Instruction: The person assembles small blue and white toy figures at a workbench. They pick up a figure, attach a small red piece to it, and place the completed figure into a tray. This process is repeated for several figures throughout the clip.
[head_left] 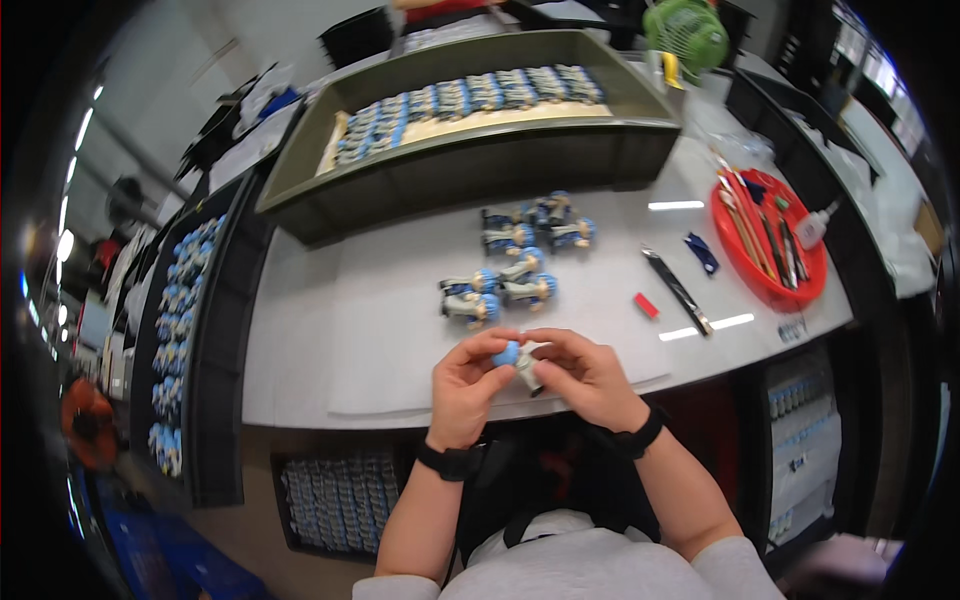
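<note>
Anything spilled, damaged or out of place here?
No spill or damage shows. Slightly untidy: a long black tool and small red block lie loose outside the round red tray holding other tools.

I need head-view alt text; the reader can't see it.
The left hand and right hand hold a blue-topped figurine over a white table. Beyond them lie similar figurines and an olive tray of blue-and-grey pieces; at right are a black tool and a red bowl of tools.

Hands [590, 388] close together, fingers [563, 342] curled, thumbs [495, 380] inward, forearms [420, 525] converging
</note>
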